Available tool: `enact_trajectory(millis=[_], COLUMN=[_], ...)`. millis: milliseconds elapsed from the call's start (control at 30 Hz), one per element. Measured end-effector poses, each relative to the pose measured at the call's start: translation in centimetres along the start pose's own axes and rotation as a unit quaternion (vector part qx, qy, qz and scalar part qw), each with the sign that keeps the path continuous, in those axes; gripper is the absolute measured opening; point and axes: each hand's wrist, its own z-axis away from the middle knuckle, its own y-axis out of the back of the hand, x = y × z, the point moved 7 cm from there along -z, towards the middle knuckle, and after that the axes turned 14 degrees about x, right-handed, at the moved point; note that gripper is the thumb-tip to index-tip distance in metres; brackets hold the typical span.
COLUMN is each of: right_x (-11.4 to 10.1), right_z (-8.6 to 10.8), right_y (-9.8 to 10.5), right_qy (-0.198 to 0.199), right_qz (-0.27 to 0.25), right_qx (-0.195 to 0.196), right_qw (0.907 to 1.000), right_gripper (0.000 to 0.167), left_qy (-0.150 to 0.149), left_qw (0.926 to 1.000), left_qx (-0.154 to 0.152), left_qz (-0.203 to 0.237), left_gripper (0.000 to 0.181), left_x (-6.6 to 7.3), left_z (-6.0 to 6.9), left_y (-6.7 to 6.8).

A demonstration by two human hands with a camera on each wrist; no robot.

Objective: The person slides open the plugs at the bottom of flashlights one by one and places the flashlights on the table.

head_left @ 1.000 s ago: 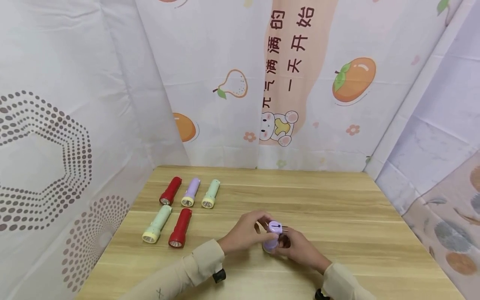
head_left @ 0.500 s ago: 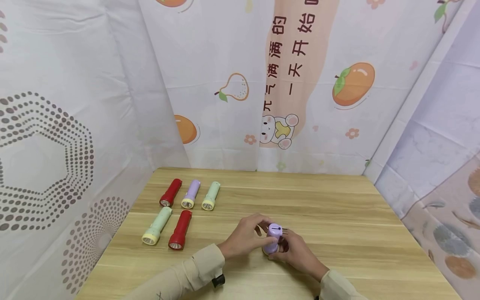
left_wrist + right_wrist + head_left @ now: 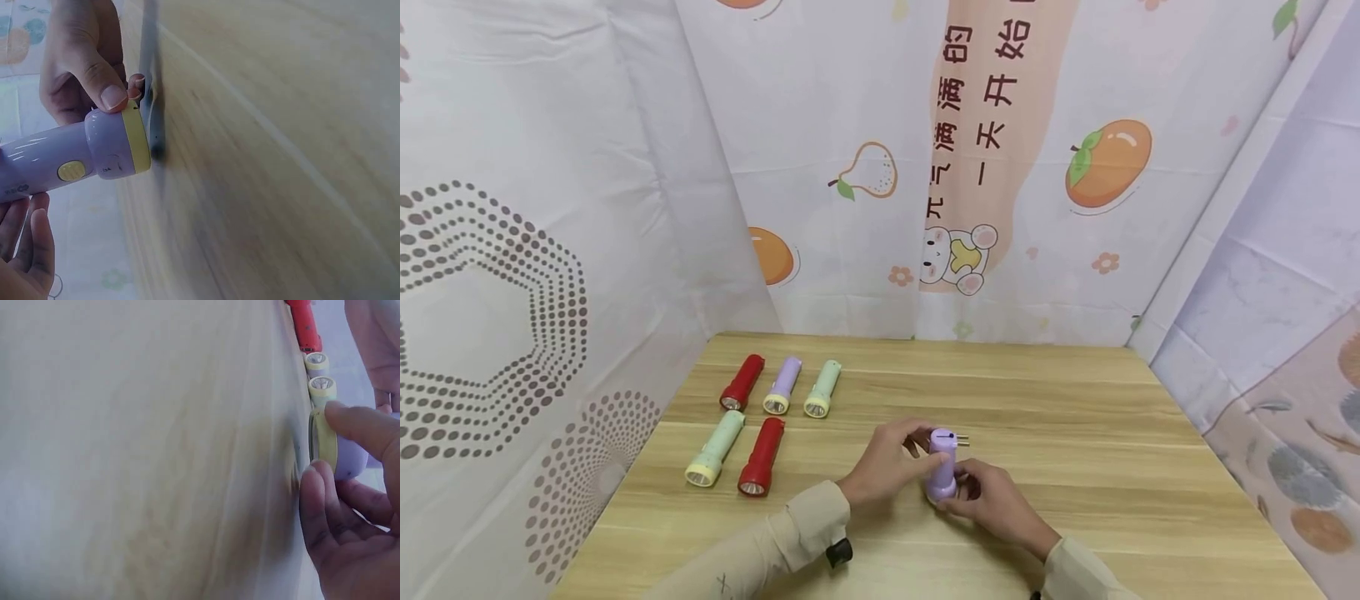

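Observation:
A purple flashlight (image 3: 942,467) with a yellow rim is held lens down, close above or on the table, between both hands. Two metal prongs stick out sideways from its tail end, pointing right in the head view. My left hand (image 3: 889,464) grips the upper body near the tail, thumb in front. At the lower end my right hand (image 3: 998,503) pinches the flashlight's head. The left wrist view shows the yellow switch button (image 3: 72,170) on its side and the right thumb (image 3: 106,87) at the rim. The lens faces the table and is hidden.
On the left of the wooden table (image 3: 1075,417) lie several flashlights: a red one (image 3: 742,382), a purple one (image 3: 783,385) and a green one (image 3: 823,388) behind, a green one (image 3: 715,449) and a red one (image 3: 762,457) in front. Printed curtains (image 3: 850,250) enclose the table.
The purple flashlight has risen slightly and shows more of its body. My right hand's fingers have shifted down along it to the head. The left hand keeps its grip; the other flashlights lie unchanged.

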Motion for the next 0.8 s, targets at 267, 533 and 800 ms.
enact_trajectory(millis=[267, 533, 800], right_x=[-0.1, 0.8, 1.0], right_z=[0.1, -0.2, -0.1], right_y=[0.7, 2.1, 2.6], right_qy=[-0.043, -0.091, -0.094], right_qz=[-0.042, -0.08, -0.043], right_qx=[0.015, 0.07, 0.077], right_qw=[0.9981, 0.9902, 0.9917], right_gripper=[0.054, 0.05, 0.052], left_qy=[0.051, 0.089, 0.103], left_qw=[0.9984, 0.9951, 0.9932], left_qx=[0.019, 0.034, 0.04], left_qz=[0.014, 0.026, 0.037], left_gripper=[0.035, 0.039, 0.039], left_x=[-0.5, -0.6, -0.8], left_z=[-1.2, -3.2, -3.5], left_y=[-0.3, -1.3, -2.1])
